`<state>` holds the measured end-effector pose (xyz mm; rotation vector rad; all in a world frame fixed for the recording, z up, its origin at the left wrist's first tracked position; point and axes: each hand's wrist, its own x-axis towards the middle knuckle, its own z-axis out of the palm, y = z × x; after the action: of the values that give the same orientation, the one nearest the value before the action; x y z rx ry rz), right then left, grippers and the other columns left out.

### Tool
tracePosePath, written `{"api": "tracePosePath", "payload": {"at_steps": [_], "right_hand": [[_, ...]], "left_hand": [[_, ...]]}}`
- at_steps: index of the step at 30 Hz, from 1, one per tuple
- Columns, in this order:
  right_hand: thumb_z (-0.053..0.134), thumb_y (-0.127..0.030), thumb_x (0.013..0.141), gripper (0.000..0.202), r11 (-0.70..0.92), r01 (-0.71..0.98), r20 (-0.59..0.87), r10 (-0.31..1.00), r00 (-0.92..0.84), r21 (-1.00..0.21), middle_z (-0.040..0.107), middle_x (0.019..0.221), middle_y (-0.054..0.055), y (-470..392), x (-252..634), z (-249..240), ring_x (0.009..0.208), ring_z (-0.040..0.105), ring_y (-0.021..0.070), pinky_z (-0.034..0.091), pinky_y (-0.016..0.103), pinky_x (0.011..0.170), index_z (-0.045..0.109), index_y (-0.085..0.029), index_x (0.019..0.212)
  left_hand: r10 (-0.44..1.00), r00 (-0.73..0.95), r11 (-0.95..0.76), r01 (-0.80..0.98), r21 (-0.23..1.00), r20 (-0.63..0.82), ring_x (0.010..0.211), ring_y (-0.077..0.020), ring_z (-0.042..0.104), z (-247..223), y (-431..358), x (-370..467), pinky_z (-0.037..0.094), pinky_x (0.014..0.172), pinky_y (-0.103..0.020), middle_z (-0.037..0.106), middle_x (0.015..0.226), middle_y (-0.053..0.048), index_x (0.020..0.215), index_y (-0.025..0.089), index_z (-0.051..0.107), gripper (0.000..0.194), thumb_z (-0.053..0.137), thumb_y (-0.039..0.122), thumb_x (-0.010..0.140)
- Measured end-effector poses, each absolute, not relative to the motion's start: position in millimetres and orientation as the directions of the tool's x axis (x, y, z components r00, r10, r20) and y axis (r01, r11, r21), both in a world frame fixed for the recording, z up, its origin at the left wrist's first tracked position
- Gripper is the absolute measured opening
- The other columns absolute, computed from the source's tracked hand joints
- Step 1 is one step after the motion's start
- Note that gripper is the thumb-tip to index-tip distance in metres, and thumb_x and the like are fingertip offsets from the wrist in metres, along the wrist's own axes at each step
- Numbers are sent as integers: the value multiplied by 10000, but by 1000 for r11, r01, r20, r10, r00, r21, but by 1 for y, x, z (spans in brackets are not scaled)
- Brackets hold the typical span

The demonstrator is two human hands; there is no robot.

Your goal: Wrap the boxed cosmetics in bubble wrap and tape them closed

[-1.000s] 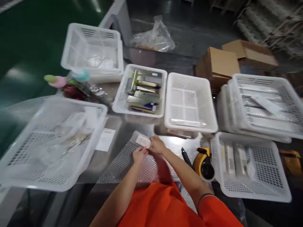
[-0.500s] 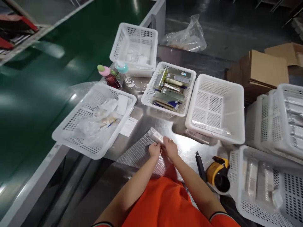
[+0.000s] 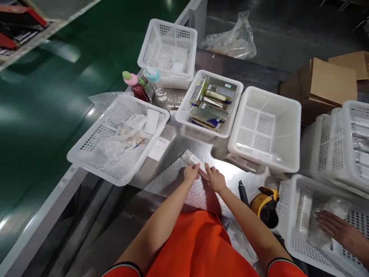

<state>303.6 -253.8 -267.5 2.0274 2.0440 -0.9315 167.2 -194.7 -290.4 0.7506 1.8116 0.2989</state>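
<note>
A long, slim pale box [image 3: 203,174] lies slantwise on a sheet of bubble wrap [image 3: 170,179] on the metal table. My left hand [image 3: 191,173] is closed at the box's near left side, thumb and fingers pinching it. On the opposite side my right hand [image 3: 216,179] grips the lower end, its fingers bent over the edge. Fingers hide part of the box. To the right of my hands lie a black box cutter [image 3: 243,192] and a yellow-and-black tape dispenser [image 3: 265,206].
White baskets surround the work spot: one with plastic bags [image 3: 83,159], one with slim cartons [image 3: 180,115], one with a clear-wrapped item [image 3: 296,134]. At lower right, another person's hand [image 3: 336,229] touches wrapped packages in a basket [image 3: 288,215]. Two bottles [image 3: 155,82] stand upper left.
My hands have drawn slightly apart along the slim box, showing more of it. Another person's hand has come into the lower right basket. The view has shifted a little.
</note>
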Motion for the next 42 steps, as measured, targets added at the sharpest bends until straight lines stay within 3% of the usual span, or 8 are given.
{"api": "tracePosePath", "payload": {"at_steps": [4,9,12,15,21,30,37,42], "right_hand": [[565,-166,880,720,-22,931,-498,849,-175,-365,600,1237,153,-269,312,-258,1060,582,262,486,373,851,261,-220,1531],[662,-501,847,631,-55,890,-431,887,-164,-453,568,1327,119,-260,305,-252,1176,520,281,445,407,951,472,-214,1376],[519,-342,962,253,-141,856,-440,892,-108,-497,641,1178,94,-250,301,-253,1076,567,221,443,326,878,614,-199,1147],[555,-233,926,167,-153,824,-442,888,-127,-545,659,1081,87,-240,301,-257,1000,582,195,433,286,826,626,-169,1063],[607,-256,883,163,-117,799,-407,898,-169,-590,639,1073,84,-237,281,-264,990,564,201,432,293,839,595,-160,1015],[512,-298,957,217,-76,887,-308,948,-76,-455,488,1429,140,-275,234,-279,1217,474,297,402,416,984,609,-197,1124],[576,-173,877,334,-143,786,-370,922,-115,-602,569,1303,128,-258,250,-271,1118,541,239,425,344,971,553,-164,1210],[686,-253,794,579,-200,821,-440,896,-68,-535,592,1222,147,-247,244,-270,1072,553,269,425,364,936,462,-129,1314]], "left_hand": [[554,-163,829,202,522,-816,558,-191,670,-272,-201,172,585,650,-339,612,529,-26,632,162,596,274,632,290,872],[520,-129,854,64,516,-844,518,-114,623,-262,-207,173,576,676,-277,595,538,10,656,175,534,256,562,190,909],[530,-147,845,9,534,-835,510,-102,614,-262,-211,172,566,638,-259,590,536,27,654,182,498,248,655,191,846],[545,-169,831,-18,556,-821,532,-103,627,-267,-212,169,568,628,-259,607,560,29,677,174,516,260,747,240,774],[533,-186,841,9,541,-825,487,-98,614,-273,-217,140,567,601,-262,592,536,51,684,185,500,278,747,270,776],[560,-184,828,117,548,-808,506,-139,645,-273,-233,110,559,568,-269,640,549,4,646,169,594,197,676,259,800],[623,-220,782,215,585,-751,483,-153,640,-285,-225,115,543,538,-269,591,495,23,595,175,546,237,652,223,802],[659,-247,752,264,605,-711,522,-122,649,-277,-228,107,569,578,-267,659,666,32,844,173,554,99,635,133,803]]}}
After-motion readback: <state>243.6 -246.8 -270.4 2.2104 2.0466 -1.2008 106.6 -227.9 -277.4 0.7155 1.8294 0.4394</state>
